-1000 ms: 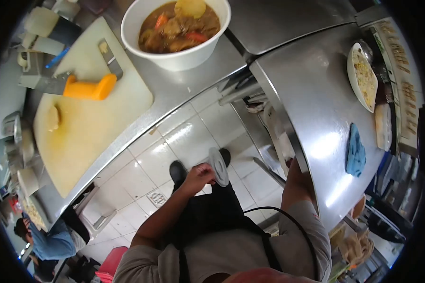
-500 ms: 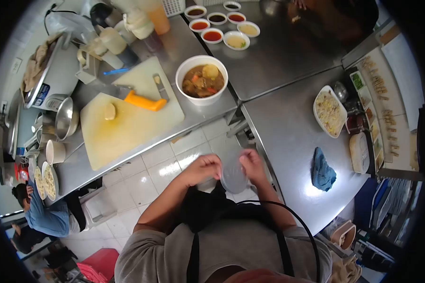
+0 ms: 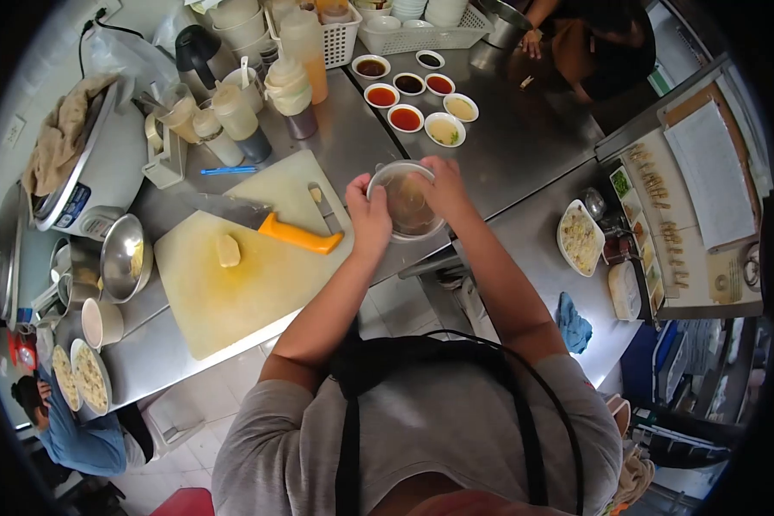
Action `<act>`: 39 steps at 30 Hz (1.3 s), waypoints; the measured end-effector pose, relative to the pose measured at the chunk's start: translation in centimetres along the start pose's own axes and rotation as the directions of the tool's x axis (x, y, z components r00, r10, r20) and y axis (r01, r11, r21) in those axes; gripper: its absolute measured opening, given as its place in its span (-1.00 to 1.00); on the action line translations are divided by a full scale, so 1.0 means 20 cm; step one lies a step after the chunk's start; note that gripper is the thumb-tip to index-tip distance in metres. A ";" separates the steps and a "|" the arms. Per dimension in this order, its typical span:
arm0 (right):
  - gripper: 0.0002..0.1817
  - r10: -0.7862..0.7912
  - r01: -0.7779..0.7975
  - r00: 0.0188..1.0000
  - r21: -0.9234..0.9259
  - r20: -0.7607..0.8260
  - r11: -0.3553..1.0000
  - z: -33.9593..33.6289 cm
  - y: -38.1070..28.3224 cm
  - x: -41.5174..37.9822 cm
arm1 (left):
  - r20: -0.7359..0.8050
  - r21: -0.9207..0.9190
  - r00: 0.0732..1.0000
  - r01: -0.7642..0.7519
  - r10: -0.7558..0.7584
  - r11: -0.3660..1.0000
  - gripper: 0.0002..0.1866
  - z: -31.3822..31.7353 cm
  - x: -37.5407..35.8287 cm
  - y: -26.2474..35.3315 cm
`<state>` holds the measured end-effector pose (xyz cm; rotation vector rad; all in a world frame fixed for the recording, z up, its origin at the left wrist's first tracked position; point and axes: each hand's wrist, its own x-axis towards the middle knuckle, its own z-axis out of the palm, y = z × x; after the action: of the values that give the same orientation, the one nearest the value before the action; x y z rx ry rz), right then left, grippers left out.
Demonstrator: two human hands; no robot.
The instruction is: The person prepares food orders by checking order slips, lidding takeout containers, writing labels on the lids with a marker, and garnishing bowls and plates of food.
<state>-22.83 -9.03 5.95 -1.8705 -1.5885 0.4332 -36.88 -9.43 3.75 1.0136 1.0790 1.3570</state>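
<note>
A clear plastic lid (image 3: 408,196) lies over the white round bowl (image 3: 419,236), and brown food shows dimly through it. My left hand (image 3: 369,215) holds the lid's left edge, its fingers bent at the rim. On the upper right side of the lid, my right hand (image 3: 444,187) grips the edge. Whether the lid sits fully on the rim I cannot tell. Left of the bowl is a cutting board (image 3: 258,292) with a knife with an orange handle (image 3: 301,234) and a pale yellow piece of food (image 3: 229,250).
Several small sauce cups (image 3: 406,118) stand beyond the bowl. Squeeze bottles (image 3: 236,120) and a metal bowl (image 3: 126,258) are at the left. A rice dish (image 3: 580,238) and a blue cloth (image 3: 573,323) lie at the right. Another person's hand (image 3: 531,43) rests at the top.
Both my hands have moved forward from over the floor gap to the bowl, bringing the clear lid over it. The camera view has shifted too.
</note>
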 end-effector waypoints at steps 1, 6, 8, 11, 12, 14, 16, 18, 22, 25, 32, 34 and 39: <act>-0.57 -0.006 0.006 1.000 -0.013 -0.007 1.000 0.01 0.00 -0.01 | 0.026 0.084 0.996 -0.091 0.090 0.992 -0.74 -0.01 0.01 -0.07; -0.61 -0.157 0.156 0.985 -0.022 -0.071 0.987 0.00 -0.05 -0.04 | 0.136 0.391 0.973 -0.226 0.187 0.892 -0.58 -0.03 -0.01 0.00; -0.61 -0.133 0.132 0.991 0.038 0.017 0.990 -0.01 -0.07 -0.04 | 0.150 0.419 0.951 -0.309 0.271 0.854 -0.56 -0.02 0.00 -0.03; -0.61 -0.111 0.112 0.989 -0.001 0.094 0.994 0.00 -0.07 -0.02 | 0.180 0.482 0.939 -0.343 0.293 0.806 -0.59 -0.03 0.02 -0.02; -0.61 -0.101 0.106 0.988 -0.038 0.114 0.994 0.00 -0.06 -0.01 | 0.198 0.505 0.944 -0.329 0.264 0.798 -0.60 -0.04 0.02 0.01; -0.61 -0.002 0.028 0.976 -0.114 0.218 0.993 -0.02 -0.08 0.02 | 0.224 0.549 0.955 -0.290 0.197 0.784 -0.62 -0.04 0.03 0.04; -0.61 0.011 0.012 0.966 -0.084 0.259 0.996 -0.02 -0.07 0.03 | 0.235 0.593 0.963 -0.246 0.128 0.767 -0.64 -0.04 0.08 0.06; -0.61 -0.055 0.043 0.971 0.056 0.232 0.998 0.00 -0.01 0.02 | 0.198 0.599 0.968 -0.244 0.154 0.762 -0.66 -0.03 0.08 0.05; -0.60 0.091 -0.122 0.993 0.695 0.081 0.709 -0.04 0.08 0.07 | 0.165 0.561 0.958 -0.287 0.234 0.777 -0.68 -0.03 0.06 0.02; -0.57 -0.080 0.169 0.983 0.632 -0.167 0.756 -0.19 -0.09 0.05 | 0.100 0.577 0.891 -0.414 0.442 0.704 -0.61 -0.06 0.03 0.11; -0.30 -0.861 0.811 0.483 0.452 -0.158 0.372 0.15 -0.67 -0.27 | 0.135 -0.634 0.974 0.228 -0.184 0.739 -0.38 -0.21 -0.10 0.55; -0.22 -0.895 0.851 0.386 0.460 -0.222 0.253 0.31 -0.79 -0.22 | 0.119 -0.676 0.980 0.198 -0.160 0.710 -0.35 -0.42 -0.07 0.61; -0.24 -0.733 0.791 0.590 -0.061 0.339 0.608 0.78 -1.14 -0.10 | -0.109 -0.653 0.993 -0.101 0.039 0.751 -0.30 -1.11 -0.03 0.90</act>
<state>-50.17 -5.48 8.97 -1.0637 -2.5317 0.1309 -62.55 -11.53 16.17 0.4645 0.5341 1.6870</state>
